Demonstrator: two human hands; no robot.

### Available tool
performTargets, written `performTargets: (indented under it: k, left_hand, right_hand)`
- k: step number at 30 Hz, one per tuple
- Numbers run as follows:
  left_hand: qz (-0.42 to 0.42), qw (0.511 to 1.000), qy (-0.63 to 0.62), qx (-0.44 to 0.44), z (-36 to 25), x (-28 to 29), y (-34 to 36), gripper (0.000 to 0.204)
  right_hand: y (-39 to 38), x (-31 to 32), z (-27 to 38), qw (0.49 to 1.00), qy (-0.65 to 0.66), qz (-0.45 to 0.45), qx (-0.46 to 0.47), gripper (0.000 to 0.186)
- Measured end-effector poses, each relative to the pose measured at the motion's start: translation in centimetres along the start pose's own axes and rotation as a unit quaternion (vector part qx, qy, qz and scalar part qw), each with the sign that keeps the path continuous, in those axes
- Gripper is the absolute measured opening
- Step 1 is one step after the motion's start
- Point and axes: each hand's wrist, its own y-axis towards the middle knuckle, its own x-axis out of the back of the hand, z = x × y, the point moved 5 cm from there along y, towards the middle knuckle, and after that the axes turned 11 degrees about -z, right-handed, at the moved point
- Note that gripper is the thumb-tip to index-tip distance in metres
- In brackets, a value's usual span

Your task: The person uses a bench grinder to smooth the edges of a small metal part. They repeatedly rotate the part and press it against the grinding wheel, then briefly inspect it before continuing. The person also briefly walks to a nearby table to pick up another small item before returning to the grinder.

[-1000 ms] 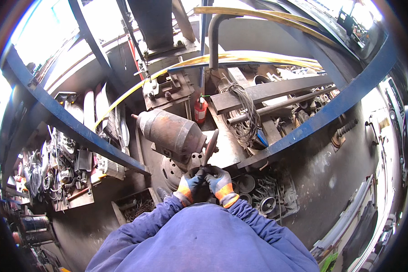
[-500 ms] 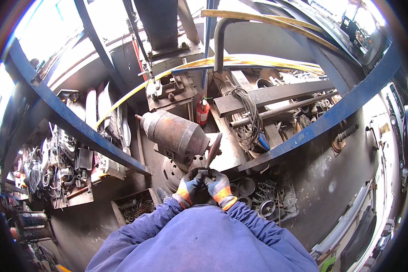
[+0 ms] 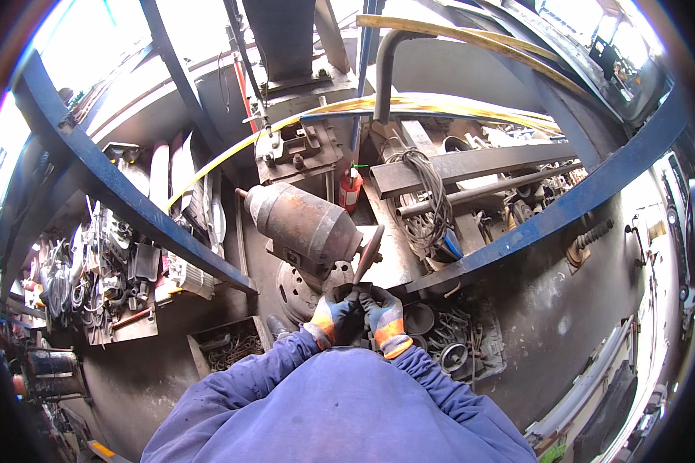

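Observation:
My left hand (image 3: 333, 313) and my right hand (image 3: 380, 310), in grey-blue and orange gloves, meet in front of my chest. Both are closed, with fingertips together around a small dark piece that I cannot make out. Just beyond them stands a thin reddish-brown grinding wheel (image 3: 369, 251), seen almost edge-on. It sits at the near end of a rusty, barrel-shaped motor (image 3: 305, 222). Whether the piece touches the wheel is hidden by the gloves. Below the motor is a round metal base with holes (image 3: 292, 292).
A red fire extinguisher (image 3: 349, 190) stands behind the motor. Blue steel beams (image 3: 533, 248) cross on both sides. A wooden box with chain (image 3: 232, 347) lies lower left; a tray of metal parts (image 3: 471, 339) lies right. Coiled cable (image 3: 432, 204) hangs over a steel beam (image 3: 479, 166).
The view has shifted slightly, so the surroundings sit a little further right. My hands stay together by the wheel; the right hand has turned slightly and sits a bit further right.

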Motion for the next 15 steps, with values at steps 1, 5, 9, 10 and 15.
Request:
performTargets:
  k: [1,5,9,10,15]
  left_hand:
    - [-0.006,1.000,-0.002,0.011,-0.6,-0.3,-0.4,0.019]
    - [0.005,1.000,-0.001,0.023,0.4,0.4,0.2,0.026]
    - [-0.026,0.999,0.032,0.025,0.1,0.9,0.2,0.028]
    - [-0.031,0.999,0.023,0.018,0.8,1.6,0.5,0.030]
    - [-0.011,1.000,0.003,-0.013,1.3,2.9,1.3,0.041]
  right_hand:
    - [-0.1,0.0,0.0,1.000,0.005,0.001,-0.001,0.020]
    - [-0.3,0.0,-0.3,1.000,0.024,-0.007,-0.008,0.020]
    - [0.2,-0.7,-0.6,0.999,0.030,0.007,0.038,0.018]
    - [0.4,-1.1,-0.9,0.999,0.024,0.012,0.046,0.017]
    - [0.4,-2.2,-1.0,0.997,0.000,0.038,0.060,0.016]
